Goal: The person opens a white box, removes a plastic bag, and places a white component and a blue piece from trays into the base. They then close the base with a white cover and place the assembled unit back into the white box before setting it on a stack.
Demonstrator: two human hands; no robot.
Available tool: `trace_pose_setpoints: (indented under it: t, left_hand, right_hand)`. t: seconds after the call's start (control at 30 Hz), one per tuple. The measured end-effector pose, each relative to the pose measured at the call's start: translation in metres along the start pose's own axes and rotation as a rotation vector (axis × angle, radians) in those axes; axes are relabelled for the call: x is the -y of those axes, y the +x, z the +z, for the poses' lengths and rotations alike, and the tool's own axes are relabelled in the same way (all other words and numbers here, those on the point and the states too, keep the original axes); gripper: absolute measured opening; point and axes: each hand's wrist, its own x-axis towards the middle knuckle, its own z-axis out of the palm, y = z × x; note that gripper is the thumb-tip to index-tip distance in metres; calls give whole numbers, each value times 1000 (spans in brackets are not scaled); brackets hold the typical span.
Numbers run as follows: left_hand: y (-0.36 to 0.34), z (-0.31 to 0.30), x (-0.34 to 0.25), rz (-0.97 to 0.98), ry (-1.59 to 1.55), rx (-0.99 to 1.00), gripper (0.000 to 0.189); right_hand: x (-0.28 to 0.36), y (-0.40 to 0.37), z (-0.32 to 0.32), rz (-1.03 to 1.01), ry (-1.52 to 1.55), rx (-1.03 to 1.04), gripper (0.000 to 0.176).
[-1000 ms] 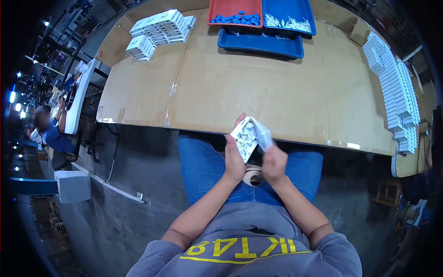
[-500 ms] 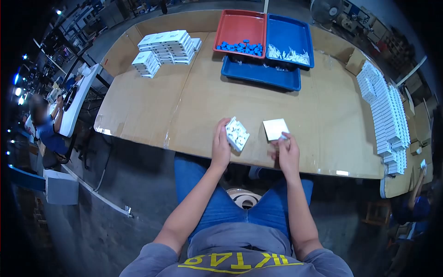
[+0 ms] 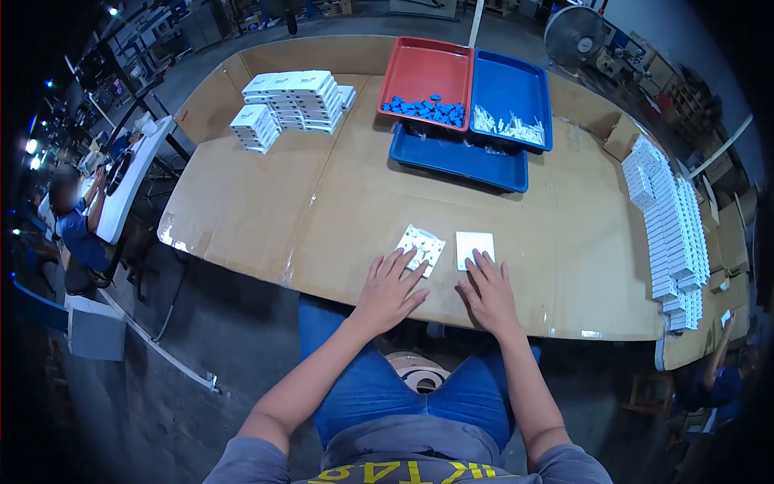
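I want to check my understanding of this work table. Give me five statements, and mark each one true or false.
1. Small blue parts lie in the red tray. True.
2. The right hand reaches into the red tray. False: its fingers are at the smooth white square.
3. The left hand is at the bumpy white piece. True.
4. The white sticks lie in the red tray. False: they are in the blue tray beside it.

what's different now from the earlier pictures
The left hand has let go of the uneven white piece, which moved forward onto the table, beside the plain white square; the right hand is open at that square. Trays and white stacks stayed put.
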Motion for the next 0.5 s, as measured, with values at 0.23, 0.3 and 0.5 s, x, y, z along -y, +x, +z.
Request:
trace_pose_setpoints:
  t: [0.23,0.3,0.5]
  left_hand:
    - [38,19,13,-48,45,-88,60]
    - [38,17,12,-54,24,-82,62]
    - [38,15,14,-39,-39,-215,68]
  right_hand:
    - [11,76,-17,-43,-38,-51,39]
    - [15,101,-24,-76,5,-138,34]
    - [9,234,-14,-185,67,-114,34]
